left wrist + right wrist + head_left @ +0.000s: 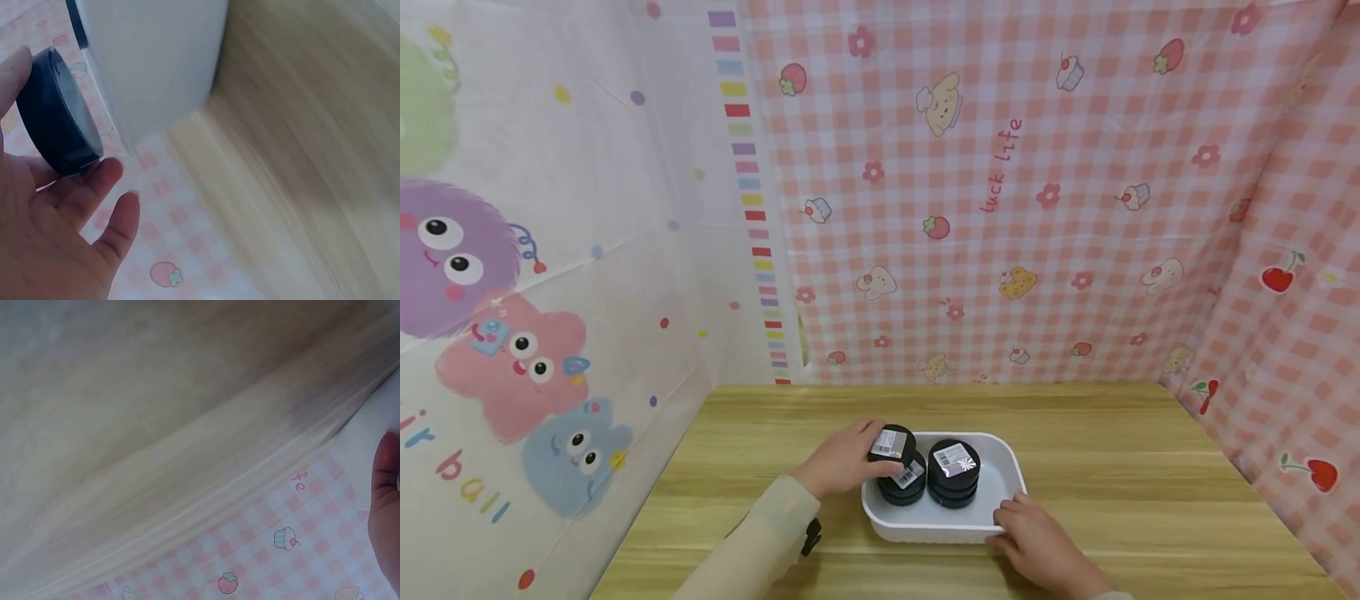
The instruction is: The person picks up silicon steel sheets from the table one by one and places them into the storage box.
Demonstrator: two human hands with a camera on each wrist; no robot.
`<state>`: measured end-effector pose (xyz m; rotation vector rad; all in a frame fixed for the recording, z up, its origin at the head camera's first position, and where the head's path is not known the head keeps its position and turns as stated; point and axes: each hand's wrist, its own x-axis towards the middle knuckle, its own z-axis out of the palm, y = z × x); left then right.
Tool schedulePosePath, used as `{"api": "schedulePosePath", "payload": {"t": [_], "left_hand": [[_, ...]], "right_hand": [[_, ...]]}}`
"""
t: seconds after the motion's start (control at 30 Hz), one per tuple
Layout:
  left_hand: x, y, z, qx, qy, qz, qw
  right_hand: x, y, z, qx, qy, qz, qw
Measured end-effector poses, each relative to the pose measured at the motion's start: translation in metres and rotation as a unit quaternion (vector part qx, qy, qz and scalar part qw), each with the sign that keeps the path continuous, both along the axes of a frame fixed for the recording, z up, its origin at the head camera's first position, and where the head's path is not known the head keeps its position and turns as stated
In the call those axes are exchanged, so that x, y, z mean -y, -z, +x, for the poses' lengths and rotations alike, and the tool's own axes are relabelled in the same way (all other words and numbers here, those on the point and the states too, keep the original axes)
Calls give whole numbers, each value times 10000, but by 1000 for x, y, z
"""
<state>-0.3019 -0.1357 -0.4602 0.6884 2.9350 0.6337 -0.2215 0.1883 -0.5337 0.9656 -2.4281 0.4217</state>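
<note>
A white rectangular bin (936,535) stands on the wooden table with two stacks of flat, round black containers in it, white labels on top. My left hand (844,460) holds one round black container (891,442) above the left stack (901,492), at the bin's left side. In the left wrist view that container (53,119) is tilted between thumb and fingers, beside the bin's wall (156,62). The right stack (953,483) stands close by. My right hand (1041,546) grips the bin's front right rim; the right wrist view catches only part of that hand (387,519).
The wood-grain table (1112,467) extends on both sides of the bin. A pink checked cloth (1000,250) hangs behind and to the right, and a white cartoon-printed cloth (647,333) hangs to the left. A dark band (811,537) is at my left wrist.
</note>
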Motion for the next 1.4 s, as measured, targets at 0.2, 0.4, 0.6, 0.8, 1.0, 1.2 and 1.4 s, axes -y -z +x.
{"api": "schedulePosePath", "payload": {"t": [0.2,0.4,0.6,0.8,1.0,1.2,1.4], "left_hand": [[-7,-3,1,87,256,77,9996],[-15,-4,1,359,297,83,9989],[-18,3,-4,370,310,-136,9987],[-19,13,-8,316,337,-205,9987],[-22,10,-4,465,237,-245,9983],[-24,10,-2,355,223,-460,9981],[-27,12,-1,439,93,-626,9970]], "right_hand": [[1,-4,3,168,72,23,9998],[1,-6,4,345,113,72,9993],[-1,-6,2,339,64,82,9994],[-1,-4,1,297,22,66,9995],[-2,-6,2,338,35,104,9994],[-2,-9,4,377,38,129,9992],[-2,-11,3,619,111,243,9977]]}}
